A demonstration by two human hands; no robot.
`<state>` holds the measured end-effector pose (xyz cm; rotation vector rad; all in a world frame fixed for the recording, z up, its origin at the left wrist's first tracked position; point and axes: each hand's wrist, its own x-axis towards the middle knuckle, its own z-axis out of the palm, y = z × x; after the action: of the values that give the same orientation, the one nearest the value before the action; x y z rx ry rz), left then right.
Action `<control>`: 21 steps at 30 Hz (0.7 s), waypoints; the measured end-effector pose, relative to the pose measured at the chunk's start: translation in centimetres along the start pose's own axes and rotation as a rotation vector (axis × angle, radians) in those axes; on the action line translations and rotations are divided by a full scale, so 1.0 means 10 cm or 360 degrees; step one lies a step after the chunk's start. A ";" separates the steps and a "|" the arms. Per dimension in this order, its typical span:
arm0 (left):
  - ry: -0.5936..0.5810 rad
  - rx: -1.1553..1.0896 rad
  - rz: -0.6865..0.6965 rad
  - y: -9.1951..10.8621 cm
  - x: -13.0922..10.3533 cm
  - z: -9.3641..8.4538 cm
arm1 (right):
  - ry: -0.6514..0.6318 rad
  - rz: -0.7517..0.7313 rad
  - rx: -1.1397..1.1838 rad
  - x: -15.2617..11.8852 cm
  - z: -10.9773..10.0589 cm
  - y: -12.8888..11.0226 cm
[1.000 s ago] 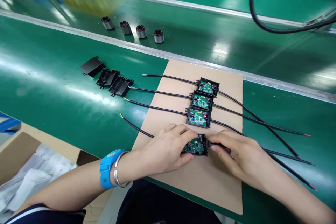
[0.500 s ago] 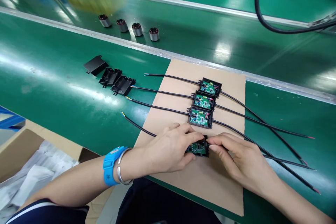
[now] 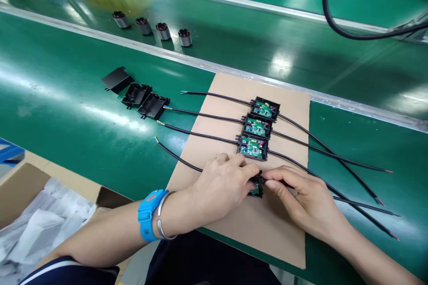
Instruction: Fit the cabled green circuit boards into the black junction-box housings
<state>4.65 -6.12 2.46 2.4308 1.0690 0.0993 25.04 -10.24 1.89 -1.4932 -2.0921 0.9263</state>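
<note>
My left hand (image 3: 220, 191) lies over a small black plastic housing (image 3: 257, 190) with a green circuit board inside, its fingers bent and pressing on it; most of the housing is hidden under them. At the housing's right end, thumb and index finger of my right hand (image 3: 304, 198) pinch a black cable (image 3: 368, 206), which runs out behind the hand to the right. Another black cable (image 3: 177, 157) with bared coloured wire ends leaves the left side. Just beyond, a row of similar housings holds boards: the nearest (image 3: 253, 147), a middle one (image 3: 257, 125) and the farthest (image 3: 266, 108).
A cardboard sheet (image 3: 281, 240) lies under the work on the green bench (image 3: 67, 116). To the left are two open black cases (image 3: 154, 106) and a flat black piece (image 3: 117, 79). Several metal motor cores (image 3: 163, 31) stand behind the rail. A carton (image 3: 20, 196) sits lower left.
My left hand has slid slightly right over the housing, covering more of the board. My right fingers keep their pinch at its right end. The whole view has shifted a little.
</note>
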 end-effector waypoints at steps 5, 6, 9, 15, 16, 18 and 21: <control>0.0023 -0.0002 -0.0018 -0.03 -0.01 0.08 | 0.0071 -0.0138 -0.0095 -0.05 0.04 0.06; 0.0024 0.0000 -0.0017 -0.04 -0.01 0.09 | 0.0106 -0.0192 -0.0133 -0.06 0.06 0.07; 0.0044 0.0024 0.0025 -0.05 -0.02 0.13 | 0.0170 -0.0350 -0.0333 -0.11 0.10 0.09; 0.0115 0.0042 0.0069 -0.06 -0.04 0.13 | 0.0018 -0.0303 -0.0580 -0.11 0.07 0.05; 0.0119 0.0041 0.0072 -0.07 -0.04 0.13 | -0.0013 -0.0277 -0.0539 -0.09 0.05 0.05; 0.0115 0.0035 0.0080 -0.08 -0.04 0.14 | -0.0044 -0.0244 -0.0474 -0.07 0.03 0.05; 0.0093 0.0020 0.0065 -0.08 -0.05 0.15 | -0.0053 -0.0252 -0.0486 -0.05 0.02 0.08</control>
<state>4.10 -6.59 0.82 2.4754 1.0483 0.1783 25.64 -10.63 1.20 -1.4316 -2.4210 0.5974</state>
